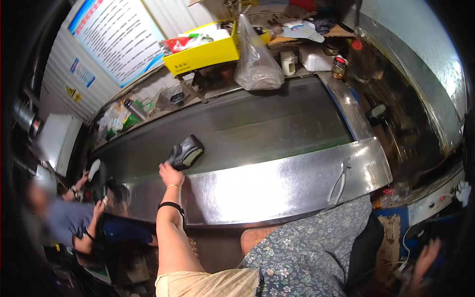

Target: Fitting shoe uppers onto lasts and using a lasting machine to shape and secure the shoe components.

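My left hand (170, 175) reaches over the steel ledge with its fingers closed on the near end of a black shoe (186, 151). The shoe lies tilted on a dark conveyor belt (267, 121), and the hand hides part of its end. Far off at the lower right is my right hand (428, 255), away from the belt and holding nothing that I can see; its fingers look stretched out, a little blurred. Metal pliers (340, 184) rest on the right part of the steel ledge (292, 183).
A co-worker (74, 218) sits at the left, a pale object (94, 170) by one hand. Behind the belt stand a yellow box (203, 53), a clear plastic bag (257, 69), a white cup (288, 63) and a red-lidded jar (338, 68). A white cable (406, 242) hangs at right.
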Tool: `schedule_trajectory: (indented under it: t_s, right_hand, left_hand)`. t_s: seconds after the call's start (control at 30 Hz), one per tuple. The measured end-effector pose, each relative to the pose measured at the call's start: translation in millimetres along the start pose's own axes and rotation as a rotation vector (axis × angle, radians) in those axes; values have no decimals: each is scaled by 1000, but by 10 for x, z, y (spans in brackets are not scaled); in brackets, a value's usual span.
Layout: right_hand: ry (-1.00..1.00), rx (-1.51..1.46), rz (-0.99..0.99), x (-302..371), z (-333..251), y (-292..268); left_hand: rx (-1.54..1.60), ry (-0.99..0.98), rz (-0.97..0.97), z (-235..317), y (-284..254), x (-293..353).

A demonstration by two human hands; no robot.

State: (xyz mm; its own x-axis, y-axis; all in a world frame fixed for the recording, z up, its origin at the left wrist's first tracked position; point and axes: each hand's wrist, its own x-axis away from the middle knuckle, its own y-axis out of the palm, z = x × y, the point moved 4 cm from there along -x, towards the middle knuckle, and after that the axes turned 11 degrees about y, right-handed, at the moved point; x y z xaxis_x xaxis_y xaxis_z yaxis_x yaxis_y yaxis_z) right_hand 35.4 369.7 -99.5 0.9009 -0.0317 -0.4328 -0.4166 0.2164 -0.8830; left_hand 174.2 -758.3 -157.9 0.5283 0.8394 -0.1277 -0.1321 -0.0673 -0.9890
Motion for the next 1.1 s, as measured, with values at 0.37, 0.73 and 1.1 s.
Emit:
schedule_trajectory:
  t_s: [0.37,0.73,1.1]
  right_hand:
    - [673,-134,-1306,2204,-1825,141]
    - [419,-884,-305,366,-2657,-20]
    - [39,-1801,-100,-495,-3627,-1514]
  left_hand:
    - [61,49,-131,73,2,-483]
    - [1553,21,-737,1555,209,469]
    - [1812,311,-1886,3976,-525,3715]
